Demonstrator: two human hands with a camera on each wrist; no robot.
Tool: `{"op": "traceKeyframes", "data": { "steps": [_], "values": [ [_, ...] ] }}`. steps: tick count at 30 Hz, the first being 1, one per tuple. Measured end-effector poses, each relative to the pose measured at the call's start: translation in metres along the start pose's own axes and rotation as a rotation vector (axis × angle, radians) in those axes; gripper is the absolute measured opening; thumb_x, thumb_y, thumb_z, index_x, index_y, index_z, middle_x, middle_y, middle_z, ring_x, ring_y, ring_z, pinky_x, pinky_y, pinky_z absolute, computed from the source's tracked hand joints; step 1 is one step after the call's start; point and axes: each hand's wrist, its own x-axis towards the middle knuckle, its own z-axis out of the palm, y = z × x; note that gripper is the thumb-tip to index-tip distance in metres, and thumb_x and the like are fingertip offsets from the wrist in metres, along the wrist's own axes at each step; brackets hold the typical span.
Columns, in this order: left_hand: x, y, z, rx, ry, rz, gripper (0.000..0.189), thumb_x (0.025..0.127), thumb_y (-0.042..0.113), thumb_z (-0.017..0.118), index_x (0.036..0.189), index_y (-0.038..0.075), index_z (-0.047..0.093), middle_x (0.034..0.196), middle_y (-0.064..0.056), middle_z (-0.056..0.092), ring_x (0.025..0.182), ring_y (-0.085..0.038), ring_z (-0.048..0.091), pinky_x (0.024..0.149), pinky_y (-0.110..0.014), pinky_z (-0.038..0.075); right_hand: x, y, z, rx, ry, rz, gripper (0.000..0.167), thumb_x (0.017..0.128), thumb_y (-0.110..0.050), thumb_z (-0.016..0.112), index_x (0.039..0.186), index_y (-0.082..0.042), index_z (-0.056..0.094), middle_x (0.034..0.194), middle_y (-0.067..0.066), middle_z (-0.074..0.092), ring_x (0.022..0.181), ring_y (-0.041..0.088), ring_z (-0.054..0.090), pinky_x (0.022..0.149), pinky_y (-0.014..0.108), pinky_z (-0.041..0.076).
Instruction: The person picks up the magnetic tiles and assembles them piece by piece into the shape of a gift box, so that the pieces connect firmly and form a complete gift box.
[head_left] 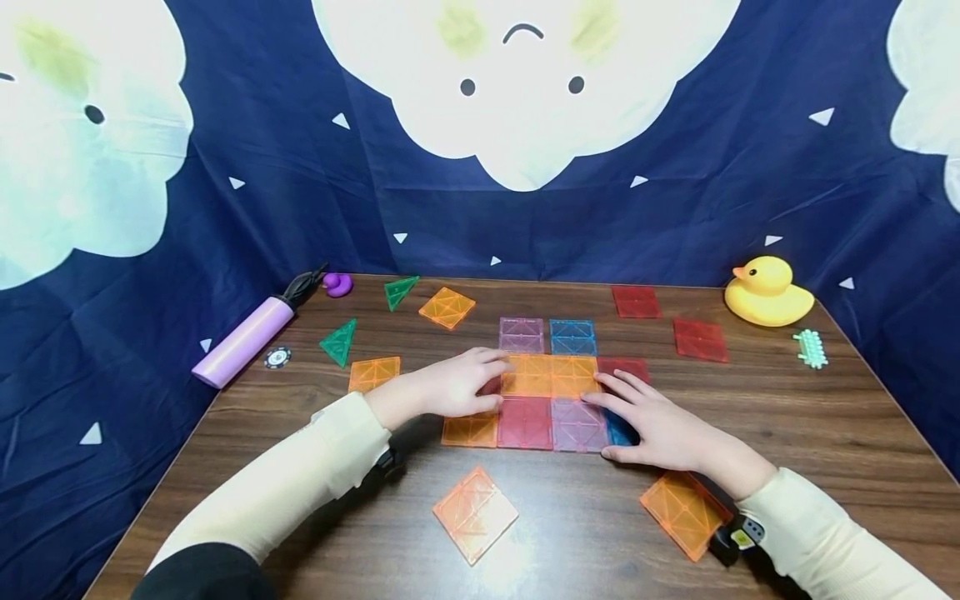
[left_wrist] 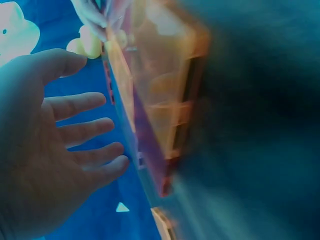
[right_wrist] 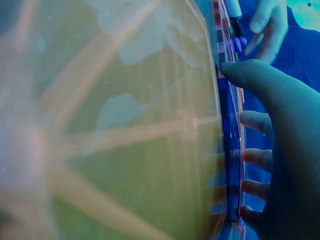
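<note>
Translucent magnetic tiles lie edge to edge in rows on the table. At the back are a purple tile (head_left: 521, 335) and a blue tile (head_left: 572, 337), then two orange tiles (head_left: 527, 375) with a red tile (head_left: 626, 368) on their right. The front row has an orange tile (head_left: 470, 431), a pink-red tile (head_left: 524, 422), a purple tile (head_left: 579, 425) and a dark blue tile (head_left: 621, 427). My left hand (head_left: 463, 382), fingers extended, is at the left edge, partly hiding a reddish tile. Spread fingers of my right hand (head_left: 660, 421) reach the right edge, overlapping the dark blue tile.
Loose orange tiles lie in front (head_left: 476, 515) and below my right wrist (head_left: 684, 510). Red tiles (head_left: 701, 340) and a yellow duck (head_left: 767, 292) stand back right. Leftward are green triangles (head_left: 339, 342), a poker chip (head_left: 277, 357) and a lilac cylinder (head_left: 246, 340).
</note>
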Motion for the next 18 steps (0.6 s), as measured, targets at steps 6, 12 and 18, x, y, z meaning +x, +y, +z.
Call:
{"op": "traceKeyframes", "data": {
  "steps": [6,12,18],
  "values": [
    [-0.002,-0.007,0.006,-0.038,-0.016,-0.043,0.063,0.102,0.035,0.059,0.153,0.001,0.043,0.162,-0.023,0.029,0.150,-0.041,0.024,0.120,-0.052,0.023,-0.002,0.001,0.002,0.008,0.009,-0.001,0.074,0.091,-0.053,0.071,0.154,-0.021,0.046,0.163,0.016,0.031,0.147,0.047,0.023,0.108,0.070,0.030],
    [0.018,-0.013,0.007,-0.012,-0.031,-0.095,0.067,0.102,0.038,0.058,0.158,0.007,0.037,0.166,-0.015,0.023,0.152,-0.034,0.021,0.121,-0.045,0.021,-0.003,0.002,0.005,0.019,0.009,-0.001,0.075,0.092,-0.054,0.070,0.154,-0.021,0.046,0.163,0.015,0.031,0.148,0.047,0.022,0.108,0.071,0.030],
    [0.034,-0.010,0.007,0.036,-0.060,-0.094,0.068,0.103,0.040,0.057,0.158,0.007,0.036,0.166,-0.012,0.024,0.152,-0.028,0.024,0.121,-0.041,0.023,-0.002,0.002,0.003,0.019,0.010,-0.001,0.074,0.091,-0.052,0.072,0.154,-0.021,0.047,0.164,0.016,0.030,0.148,0.046,0.021,0.110,0.070,0.029]
  ]
}}
